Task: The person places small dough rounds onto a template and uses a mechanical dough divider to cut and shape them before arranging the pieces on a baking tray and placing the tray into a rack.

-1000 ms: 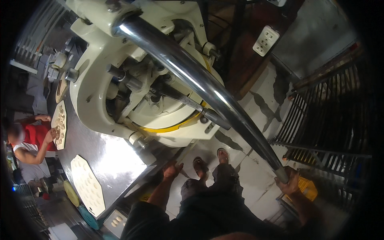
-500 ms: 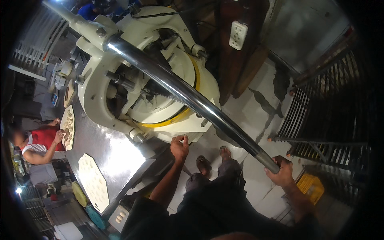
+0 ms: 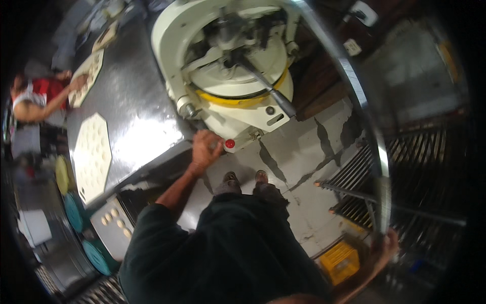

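A cream-coloured dough divider (image 3: pixel 174 61) with a yellow-edged round head stands ahead of me. My right hand (image 3: pixel 387 245) is closed around the end of its long, shiny metal lever (image 3: pixel 357 88), far out at the right; motion blurs the fingers. By the machine's lower front edge, my left hand (image 3: pixel 205 151) has its fingers curled in, just left of a red knob (image 3: pixel 230 144). What lies in those fingers, if anything, is hidden. A shorter dark handle (image 3: pixel 276 96) slants down across the round head.
At left, a metal table (image 3: pixel 129 96) carries a pale dimpled plate (image 3: pixel 93 157) and another plate (image 3: pixel 91 71) under a co-worker's hand (image 3: pixel 78 82). Below it, a tray (image 3: pixel 112 223) holds several dough pieces. A dark slatted rack (image 3: pixel 354 182) and yellow crate (image 3: pixel 339 261) stand right.
The lever has swung off the machine's front to the right, my right hand going outward with it. My left hand stays by the machine's lower edge; the red knob now shows. The view has shifted.
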`<state>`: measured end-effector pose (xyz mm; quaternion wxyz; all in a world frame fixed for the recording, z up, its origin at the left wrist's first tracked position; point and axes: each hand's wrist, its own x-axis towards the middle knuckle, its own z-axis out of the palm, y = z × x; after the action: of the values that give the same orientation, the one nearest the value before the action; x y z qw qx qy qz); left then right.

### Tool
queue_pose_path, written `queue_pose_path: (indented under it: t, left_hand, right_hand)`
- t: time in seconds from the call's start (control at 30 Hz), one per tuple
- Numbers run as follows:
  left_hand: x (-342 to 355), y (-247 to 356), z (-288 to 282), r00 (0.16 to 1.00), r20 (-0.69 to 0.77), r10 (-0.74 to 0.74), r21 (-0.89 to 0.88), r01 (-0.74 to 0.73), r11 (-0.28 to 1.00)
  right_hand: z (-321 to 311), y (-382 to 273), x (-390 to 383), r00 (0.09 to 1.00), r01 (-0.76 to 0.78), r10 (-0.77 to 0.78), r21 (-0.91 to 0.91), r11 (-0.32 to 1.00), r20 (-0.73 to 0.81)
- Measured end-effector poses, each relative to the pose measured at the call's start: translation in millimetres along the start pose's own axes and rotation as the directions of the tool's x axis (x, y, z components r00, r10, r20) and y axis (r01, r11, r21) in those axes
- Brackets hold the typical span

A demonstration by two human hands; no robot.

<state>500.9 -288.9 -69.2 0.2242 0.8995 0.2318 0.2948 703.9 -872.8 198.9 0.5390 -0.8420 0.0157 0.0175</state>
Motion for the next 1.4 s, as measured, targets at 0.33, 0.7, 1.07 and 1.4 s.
queue_pose_path:
  t: [0.33, 0.7, 1.07, 1.4]
  left_hand:
    - [-9.8, -87.6, -70.9, 0.923, -0.266, -0.278, 0.212, 0.337, 0.917]
    - [5.8, -88.0, -61.6, 0.796, -0.434, -0.423, 0.209, 0.546, 0.811]
    - [12.5, -83.1, -58.1, 0.737, -0.435, -0.517, 0.223, 0.645, 0.731]
    - [13.2, -83.5, -57.4, 0.746, -0.42, -0.518, 0.234, 0.64, 0.732]
  right_hand:
    - [29.8, -217.3, 94.7, 0.372, 0.833, -0.813, -0.226, 0.505, -0.448]
    - [372.0, -340.4, 220.1, 0.314, 0.899, -0.891, -0.405, 0.168, 0.327]
    - [554.4, -333.2, 279.7, 0.342, 0.895, -0.688, -0.445, 0.031, 0.64]
    - [527.6, -325.5, 270.6, 0.28, 0.907, -0.758, -0.422, 0.007, 0.589]
